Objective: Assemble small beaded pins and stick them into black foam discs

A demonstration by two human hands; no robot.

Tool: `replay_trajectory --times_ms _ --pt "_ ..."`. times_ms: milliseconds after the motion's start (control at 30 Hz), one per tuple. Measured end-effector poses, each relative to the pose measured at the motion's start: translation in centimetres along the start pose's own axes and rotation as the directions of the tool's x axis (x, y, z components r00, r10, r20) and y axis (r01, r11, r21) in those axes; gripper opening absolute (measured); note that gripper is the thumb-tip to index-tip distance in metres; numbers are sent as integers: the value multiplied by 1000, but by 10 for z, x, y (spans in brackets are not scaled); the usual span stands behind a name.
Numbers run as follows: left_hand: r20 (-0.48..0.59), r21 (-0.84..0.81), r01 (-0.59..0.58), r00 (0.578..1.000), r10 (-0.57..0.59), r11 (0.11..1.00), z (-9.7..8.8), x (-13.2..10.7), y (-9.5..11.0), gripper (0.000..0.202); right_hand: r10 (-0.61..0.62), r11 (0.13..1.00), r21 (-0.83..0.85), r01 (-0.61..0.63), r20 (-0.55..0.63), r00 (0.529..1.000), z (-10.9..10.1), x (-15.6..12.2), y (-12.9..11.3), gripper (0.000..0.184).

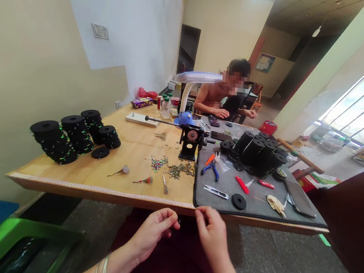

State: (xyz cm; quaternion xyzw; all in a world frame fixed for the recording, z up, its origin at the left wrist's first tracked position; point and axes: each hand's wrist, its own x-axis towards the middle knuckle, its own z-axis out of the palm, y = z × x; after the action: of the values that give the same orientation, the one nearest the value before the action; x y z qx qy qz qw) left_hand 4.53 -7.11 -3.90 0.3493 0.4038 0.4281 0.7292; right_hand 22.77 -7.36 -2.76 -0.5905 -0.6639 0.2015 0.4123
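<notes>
Your left hand [152,233] and right hand [211,233] are held apart, just below the front edge of the wooden table [94,190], probably to keep fine work above your lap and away from the crowded tabletop. Your right fingertips [199,211] are pinched together at that edge; you cannot tell whether they grasp anything. Your left fingers [167,224] are half-curled, with a small dark item [178,220] just beside their tips; its hold is unclear. Farther in, near the grey mat's [260,200] front edge, lie snips [215,192] and a black disc [238,201].
</notes>
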Motion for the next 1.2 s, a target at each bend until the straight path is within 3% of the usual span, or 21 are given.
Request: replay_trajectory --times_ms 67,100,200,300,400,500,600,733,867,1200 --pt "32 16 32 999 -32 999 0 -1 1 26 -149 952 -279 129 -54 987 -21 21 9 13" --pt "43 30 34 998 -36 999 0 -2 1 27 -195 901 -399 171 -21 981 -30 31 14 13" --pt "63 90 1 998 -7 996 -1 -4 2 28 -141 723 -665 185 120 983 -43 59 30 12" --pt "58 156 -10 998 0 988 -1 -6 3 28 -56 599 -760 254 276 959 -42 75 41 12" --pt "48 214 -12 999 1 977 0 -8 5 28 -73 560 -768 310 327 942 -39 82 43 14" --pt "55 247 -39 998 26 968 1 -9 6 28 -109 648 -710 276 272 956 -39 75 36 12" --pt "62 260 -52 997 37 964 2 -9 6 28 -109 835 -515 192 188 976 -38 52 21 9" --pt "82 266 -61 996 41 962 2 -9 5 29 -96 969 -191 156 289 953 -30 10 0 11" --pt "100 267 -57 994 32 962 3 -10 4 28 -51 997 -35 68 361 931 -21 -11 -7 25" --pt "117 290 -32 993 -2 957 5 -8 4 30 -36 998 56 13 433 901 -8 -12 -7 32"
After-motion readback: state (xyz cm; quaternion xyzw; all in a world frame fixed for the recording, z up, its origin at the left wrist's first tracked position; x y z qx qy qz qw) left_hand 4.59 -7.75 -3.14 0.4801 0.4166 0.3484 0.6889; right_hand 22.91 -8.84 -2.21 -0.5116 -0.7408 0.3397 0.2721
